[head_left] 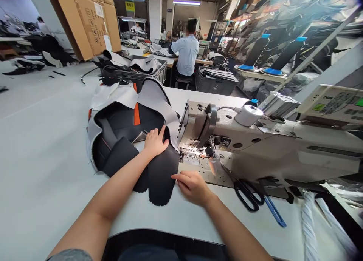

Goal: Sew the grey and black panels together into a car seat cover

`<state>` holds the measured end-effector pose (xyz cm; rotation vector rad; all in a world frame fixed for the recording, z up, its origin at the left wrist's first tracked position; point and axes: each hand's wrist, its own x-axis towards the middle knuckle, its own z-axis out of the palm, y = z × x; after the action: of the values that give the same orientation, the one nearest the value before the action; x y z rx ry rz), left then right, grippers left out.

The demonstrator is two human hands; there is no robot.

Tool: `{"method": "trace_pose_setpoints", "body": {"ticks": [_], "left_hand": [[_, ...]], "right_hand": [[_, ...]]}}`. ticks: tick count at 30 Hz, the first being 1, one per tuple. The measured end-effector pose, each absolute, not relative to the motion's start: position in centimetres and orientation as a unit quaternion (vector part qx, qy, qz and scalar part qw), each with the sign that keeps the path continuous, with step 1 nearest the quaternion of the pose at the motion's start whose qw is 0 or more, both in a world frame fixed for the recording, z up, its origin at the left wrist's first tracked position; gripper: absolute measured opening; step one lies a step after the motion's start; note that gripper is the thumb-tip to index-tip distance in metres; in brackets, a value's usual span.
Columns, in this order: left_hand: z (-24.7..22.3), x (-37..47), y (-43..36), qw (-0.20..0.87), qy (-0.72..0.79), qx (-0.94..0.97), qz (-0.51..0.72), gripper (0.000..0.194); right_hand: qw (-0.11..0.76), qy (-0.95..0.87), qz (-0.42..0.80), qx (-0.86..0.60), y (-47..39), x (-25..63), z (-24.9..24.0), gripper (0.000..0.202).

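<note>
A sewn fabric cover (163, 178), black inside with grey-white backing and an orange strip, lies bunched on the white table left of the sewing machine (249, 151). Its right edge reaches the lit needle area. My left hand (155, 142) rests on the black fabric with thumb and index finger spread. Close to the machine bed, my right hand (194, 187) touches the right edge of a rounded black flap with its outstretched index finger. The other fingers of that hand are curled, and I see nothing held in them.
Black-handled scissors (249, 195) and a blue-handled tool (275, 212) lie right of my right hand. A white thread spool (248, 115) sits on the machine. Behind stand a cardboard box (93, 23), grey crates (217, 81) and a seated person (185, 53).
</note>
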<state>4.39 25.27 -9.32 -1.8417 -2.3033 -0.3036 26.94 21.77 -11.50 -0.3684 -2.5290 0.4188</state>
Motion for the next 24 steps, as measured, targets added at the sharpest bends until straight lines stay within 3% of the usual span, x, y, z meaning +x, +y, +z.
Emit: {"method": "trace_pose_setpoints", "body": {"ticks": [7, 11, 13, 15, 18, 20, 24], "left_hand": [[-8.8, -2.0, 14.7, 0.037, -0.786, -0.615, -0.053, 0.065], [-4.9, -6.6, 4.8, -0.173, -0.814, -0.534, -0.148, 0.059], [-1.6, -6.6, 2.9, -0.149, -0.853, -0.455, -0.208, 0.054], [0.8, -5.0, 3.8, -0.105, -0.859, -0.461, -0.198, 0.048], [1.0, -1.8, 8.7, -0.117, -0.846, -0.519, -0.026, 0.048], [-0.2, -0.8, 12.2, -0.186, -0.865, -0.466, 0.017, 0.047], [-1.8, -1.2, 14.8, -0.301, -0.845, -0.442, -0.013, 0.047]], "right_hand": [[0.277, -0.939, 0.165, -0.122, 21.8, 27.7, -11.8, 0.03], [0.228, -0.956, 0.16, -0.095, 21.7, 27.6, -11.8, 0.027], [0.212, -0.959, 0.165, -0.091, 21.7, 27.5, -11.9, 0.027], [0.205, -0.959, 0.171, -0.094, 21.8, 27.5, -11.9, 0.027], [0.203, -0.958, 0.174, -0.105, 21.7, 27.7, -11.9, 0.029], [0.21, -0.955, 0.177, -0.113, 21.7, 28.0, -11.9, 0.031], [0.219, -0.949, 0.191, -0.122, 21.7, 28.3, -11.7, 0.03]]}}
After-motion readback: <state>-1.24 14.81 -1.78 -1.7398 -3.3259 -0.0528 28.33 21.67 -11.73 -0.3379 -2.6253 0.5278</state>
